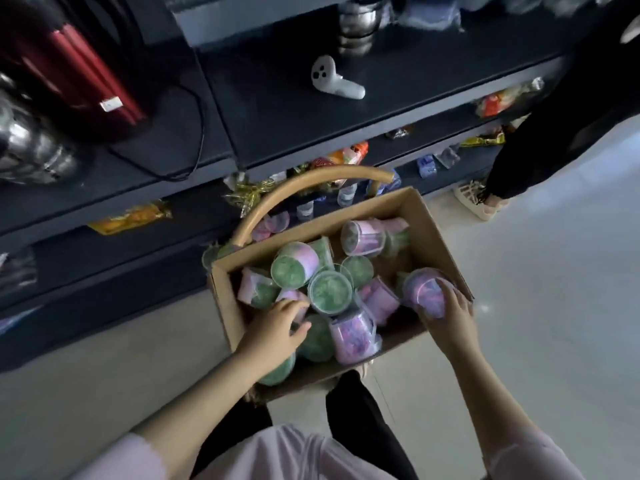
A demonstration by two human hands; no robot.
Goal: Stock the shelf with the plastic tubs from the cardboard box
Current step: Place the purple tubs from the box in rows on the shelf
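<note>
An open cardboard box (pixel 437 233) stands on the pale floor in front of me, holding several clear plastic tubs (pixel 329 291) with green and pink-purple contents, lying at all angles. My right hand (pixel 450 315) is at the box's right corner, fingers wrapped around a purple tub (pixel 425 289). My left hand (pixel 277 329) reaches into the box's left side, with its fingers resting on a small pink tub (pixel 289 295); whether it grips the tub is unclear. The dark blue shelf (pixel 294 119) runs across the view behind the box.
On the shelf lie a white game controller (pixel 332 79), stacked steel bowls (pixel 358 24), red items and steel pots at left. Lower shelves hold snack packets and bottles. A basket with a tan handle (pixel 298 188) stands behind the box. Another person's dark-clothed leg and pale shoe (pixel 476 199) stand at right.
</note>
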